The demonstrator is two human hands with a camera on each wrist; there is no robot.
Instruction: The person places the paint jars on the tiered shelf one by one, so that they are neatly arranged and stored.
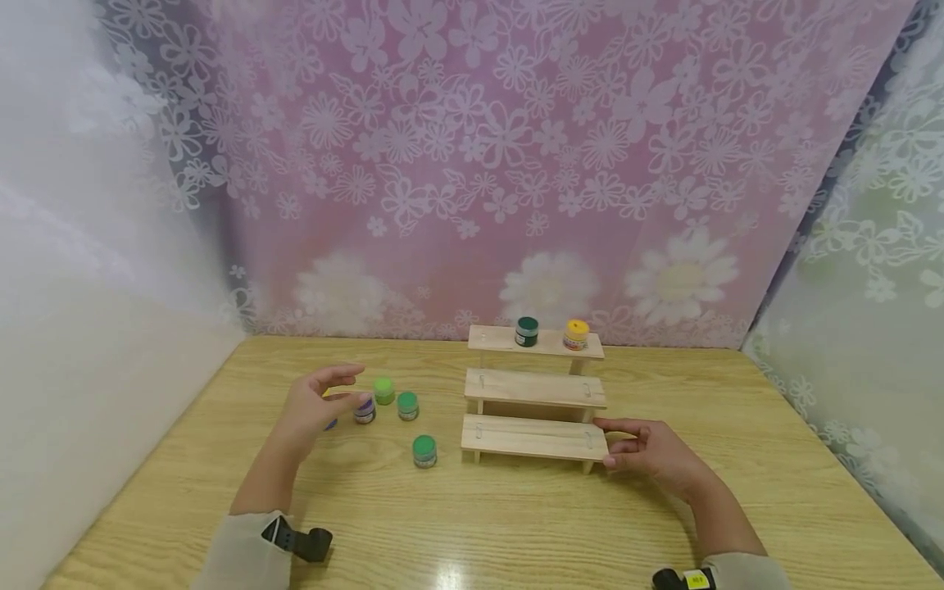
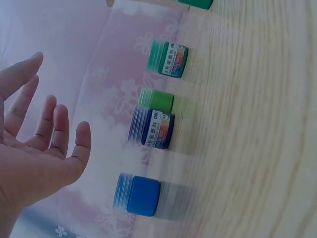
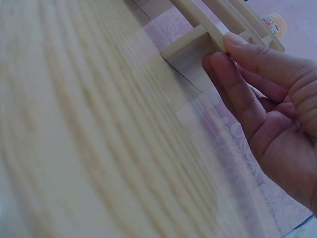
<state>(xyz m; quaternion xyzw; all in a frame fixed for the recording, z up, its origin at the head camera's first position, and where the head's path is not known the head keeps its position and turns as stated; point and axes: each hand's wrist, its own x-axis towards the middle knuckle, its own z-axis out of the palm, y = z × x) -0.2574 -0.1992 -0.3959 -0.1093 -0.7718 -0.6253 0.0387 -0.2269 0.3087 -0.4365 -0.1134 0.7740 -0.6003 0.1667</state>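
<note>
My left hand (image 1: 313, 406) hovers over the left part of the table beside several paint jars, its fingers spread and holding nothing. Nearest to it are a purple paint jar (image 1: 365, 411) and a blue paint jar (image 2: 143, 196), which the hand mostly hides in the head view. A light green jar (image 1: 383, 391) and two green jars, one behind (image 1: 408, 406) and one nearer (image 1: 424, 451), stand to its right. With thumb and fingers, my right hand (image 1: 656, 455) grips the right end of the lowest step of a three-step wooden display stand (image 1: 534, 437).
On the stand's top step are a dark green jar (image 1: 527, 332) and a yellow jar (image 1: 576, 334). A bit of yellow shows behind the left hand. Floral curtains (image 1: 472, 164) hang behind the wooden table (image 1: 516, 524) and at its sides.
</note>
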